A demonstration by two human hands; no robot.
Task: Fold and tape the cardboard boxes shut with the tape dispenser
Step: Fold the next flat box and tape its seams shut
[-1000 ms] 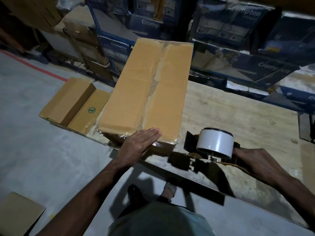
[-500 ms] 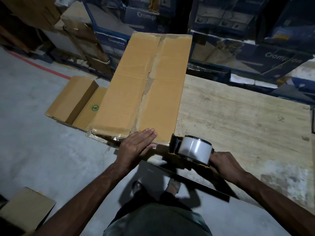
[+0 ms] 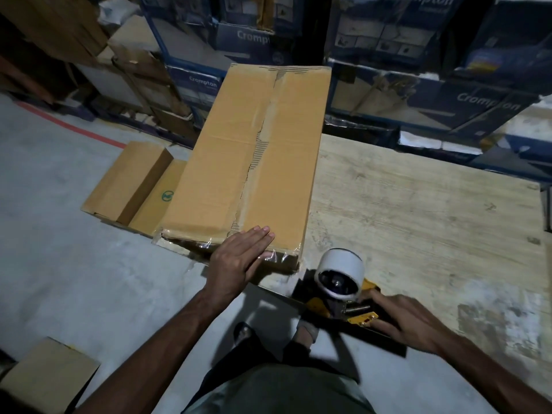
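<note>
Seam and hands at the near end of the cardboard box (image 3: 239,162). The box lies on the left part of the wooden table (image 3: 418,219), its long axis running straight away from you, from the table's near edge toward the stacked blue cartons (image 3: 418,94); the centre seam (image 3: 257,162) follows that same axis, so the coming pull, by this reading, runs from you outward along it.

Your left hand (image 3: 239,261) is the nearer one: it rests flat on the near end of the top, fingers straight and close together, fingertips just across the seam, pressing the flaps down. Your right hand (image 3: 400,318) lies to the right and slightly nearer to you, fingers curled round the handle of the tape dispenser (image 3: 340,282); the dispenser sits at the table's edge just beside the box's near right corner; whether it touches the box, you cannot tell.

The box is plain brown and long; its flaps meet closed; along the seam the paper skin is torn, showing ribbed corrugation; crinkled clear tape (image 3: 274,256) wraps the near edge under your left hand. The white tape roll (image 3: 343,264) looks full. A flattened carton (image 3: 131,183) lies beside the box on its left.
</note>
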